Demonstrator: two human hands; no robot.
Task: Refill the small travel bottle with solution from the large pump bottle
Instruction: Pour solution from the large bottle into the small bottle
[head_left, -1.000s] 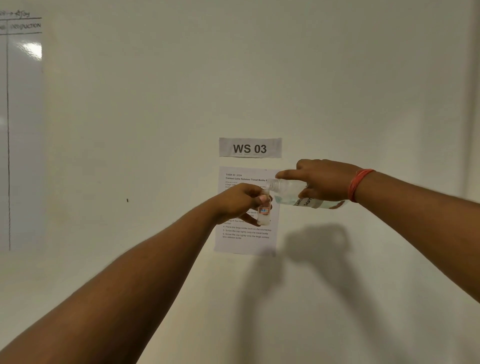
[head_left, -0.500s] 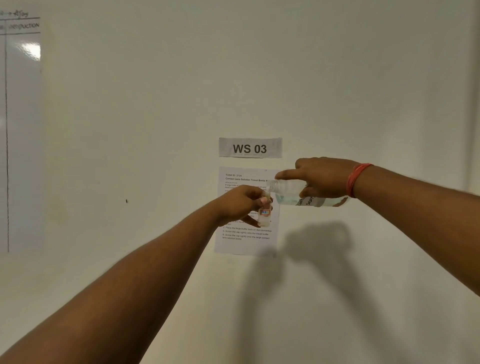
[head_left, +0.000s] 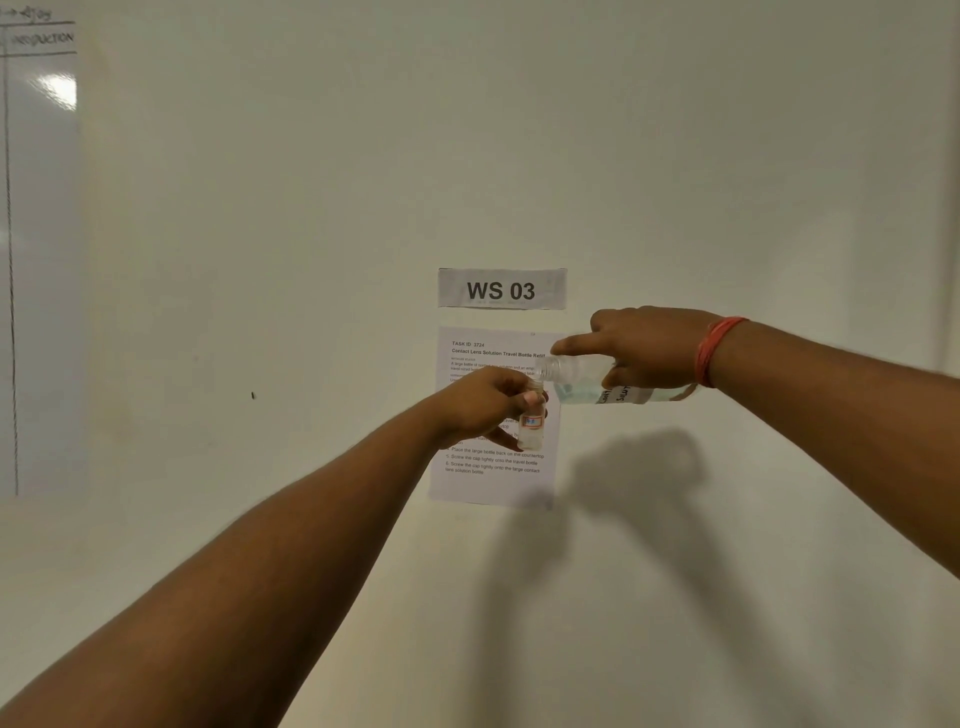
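Observation:
Both arms are stretched out in front of a pale wall. My left hand (head_left: 480, 405) grips a small clear travel bottle (head_left: 532, 428) upright; it carries a small red-edged label. My right hand (head_left: 644, 345) holds a larger clear bottle (head_left: 584, 382) tipped on its side, with the forefinger stretched along its top. The large bottle's open neck meets the small bottle's mouth. Clear liquid lies in the lower half of the large bottle. A red band circles my right wrist. No pump head shows on the large bottle.
A printed task sheet (head_left: 493, 467) is taped to the wall behind the bottles, under a "WS 03" sign (head_left: 501, 289). A whiteboard (head_left: 39, 260) hangs at the far left. Shadows of the hands fall on the wall below right. No counter is in view.
Both hands and the bottles have kept nearly the same pose. The view has shifted slightly, and the right hand sits a touch higher against the sheet.

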